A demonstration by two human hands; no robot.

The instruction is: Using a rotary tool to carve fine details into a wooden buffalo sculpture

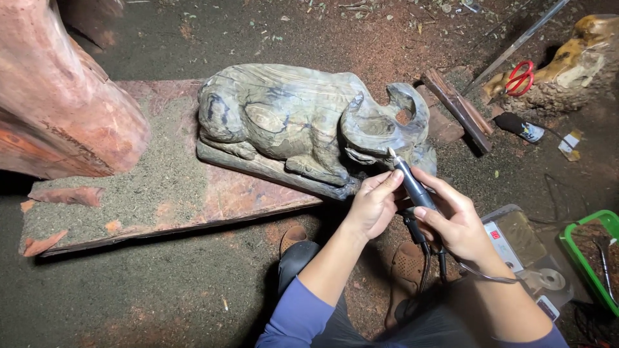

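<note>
A grey wooden carving of a lying buffalo (290, 122) rests on a reddish plank (167, 193) dusted with sawdust. Both my hands hold a dark pen-shaped rotary carving tool (411, 183), its tip at the buffalo's face just below the curved horn (412, 106). My left hand (374, 203) pinches the tool's front part. My right hand (454, 219) grips its rear, where a black cord (425, 258) runs down toward my lap.
A big reddish log (58, 96) fills the upper left. Red-handled scissors (519, 77) lie on a yellowish root at upper right, beside a wood strip (458, 109). A grey control box (522, 251) and a green tray (590, 258) sit at right. My sandalled feet are below.
</note>
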